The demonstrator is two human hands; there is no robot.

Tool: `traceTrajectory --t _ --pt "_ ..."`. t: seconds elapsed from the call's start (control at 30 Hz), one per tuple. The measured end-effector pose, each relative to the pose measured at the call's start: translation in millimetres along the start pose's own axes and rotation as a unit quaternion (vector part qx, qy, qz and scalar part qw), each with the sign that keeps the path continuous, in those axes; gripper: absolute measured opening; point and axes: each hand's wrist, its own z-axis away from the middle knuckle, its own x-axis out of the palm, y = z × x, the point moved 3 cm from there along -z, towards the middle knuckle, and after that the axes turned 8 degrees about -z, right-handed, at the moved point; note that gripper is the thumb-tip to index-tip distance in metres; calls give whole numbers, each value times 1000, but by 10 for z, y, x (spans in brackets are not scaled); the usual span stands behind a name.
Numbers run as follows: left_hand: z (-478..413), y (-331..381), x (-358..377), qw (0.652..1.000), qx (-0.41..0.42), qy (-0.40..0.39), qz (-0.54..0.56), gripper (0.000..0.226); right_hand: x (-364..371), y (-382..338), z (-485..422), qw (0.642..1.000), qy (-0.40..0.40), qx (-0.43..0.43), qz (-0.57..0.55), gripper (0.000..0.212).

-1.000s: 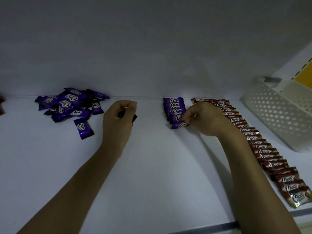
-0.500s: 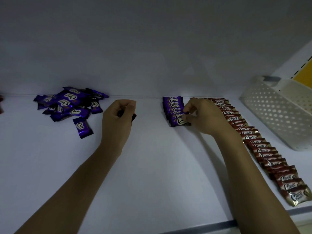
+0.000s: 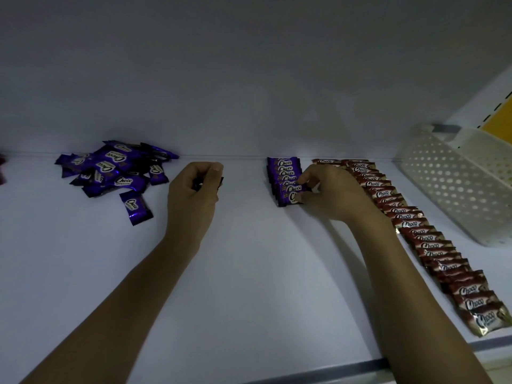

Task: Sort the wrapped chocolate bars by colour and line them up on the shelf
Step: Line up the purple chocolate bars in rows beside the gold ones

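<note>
A loose heap of purple wrapped bars (image 3: pixel 110 167) lies at the back left of the white shelf (image 3: pixel 249 273), with one purple bar (image 3: pixel 135 207) apart in front of it. My left hand (image 3: pixel 194 195) grips several dark-wrapped bars, mostly hidden in the fingers. A short row of purple bars (image 3: pixel 285 176) runs from the back wall. My right hand (image 3: pixel 327 195) pinches the nearest purple bar (image 3: pixel 291 196) at the row's front end. A long row of red bars (image 3: pixel 415 234) runs to the shelf's front right.
A white perforated basket (image 3: pixel 448 189) stands at the right, beside the red row. A yellow panel (image 3: pixel 498 117) shows behind it. Something red (image 3: pixel 1 167) peeks in at the far left edge. The shelf's front lip (image 3: pixel 360 367) runs along the bottom.
My right hand has drawn slightly back and pushed the front purple bar tighter against its row. My left hand has stayed in place with its bars.
</note>
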Motion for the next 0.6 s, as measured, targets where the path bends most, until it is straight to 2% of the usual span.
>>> traceTrajectory --t 0.13,0.23,0.27,0.33,0.4,0.5,0.6 --pt "27 24 27 996 -62 -43 46 19 -20 -6 7 1000 15 -16 -10 22" --pt "63 55 87 962 -162 -95 200 25 -84 -143 37 989 86 -78 -96 2" --pt "76 63 100 944 -187 -105 250 26 -93 -215 56 980 98 -88 -149 4" --pt "86 69 102 926 -207 -112 295 29 -58 -380 113 954 70 -85 -278 13" --pt "81 70 90 923 -205 -117 305 31 47 -543 168 925 6 -62 -374 22" --pt "76 93 88 913 -195 -127 335 31 283 -679 207 932 -56 -76 -350 21" --pt "64 116 93 901 -182 -131 371 30 407 -717 204 935 -45 -104 -337 16"
